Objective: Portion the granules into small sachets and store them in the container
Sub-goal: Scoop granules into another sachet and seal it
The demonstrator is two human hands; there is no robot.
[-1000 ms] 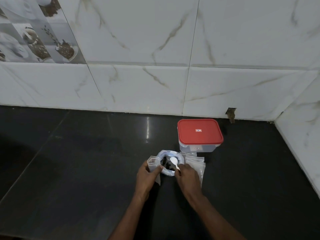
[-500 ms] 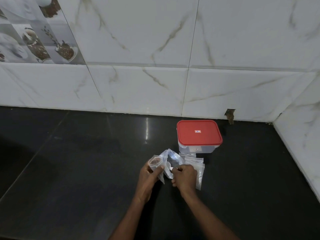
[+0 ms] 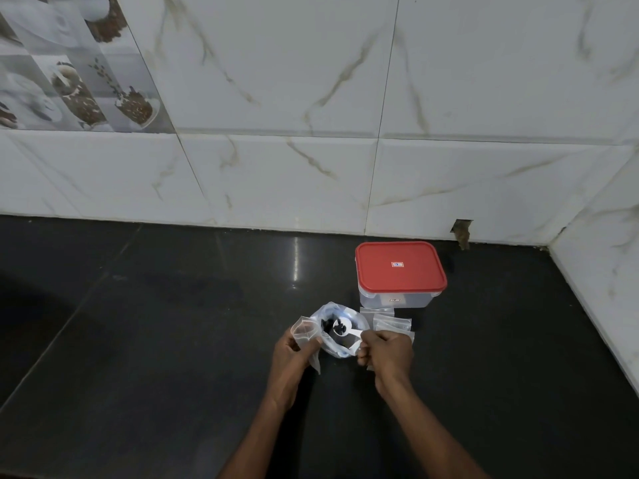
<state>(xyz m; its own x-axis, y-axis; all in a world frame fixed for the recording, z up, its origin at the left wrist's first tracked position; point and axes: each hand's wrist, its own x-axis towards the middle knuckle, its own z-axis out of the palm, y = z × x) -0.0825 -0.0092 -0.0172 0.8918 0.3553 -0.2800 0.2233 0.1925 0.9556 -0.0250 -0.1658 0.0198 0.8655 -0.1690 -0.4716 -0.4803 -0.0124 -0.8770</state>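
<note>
- Two hands meet at lower centre of the frame: our left hand (image 3: 294, 352) pinches an open sachet (image 3: 305, 330) in curled fingers (image 3: 312, 343).
- Our right hand (image 3: 387, 354) grips a white spoon (image 3: 345, 329), its bowl carrying dark granules (image 3: 340, 328) above the bag (image 3: 340, 349).
- Spare sachets (image 3: 392, 323) lie on the bench (image 3: 173, 340), between the bag and the red-lidded container (image 3: 399, 274).

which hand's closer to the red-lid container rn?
Right. The right hand, holding the spoon, sits just in front of the container; the left hand, holding a sachet, is in front and further left.
</note>
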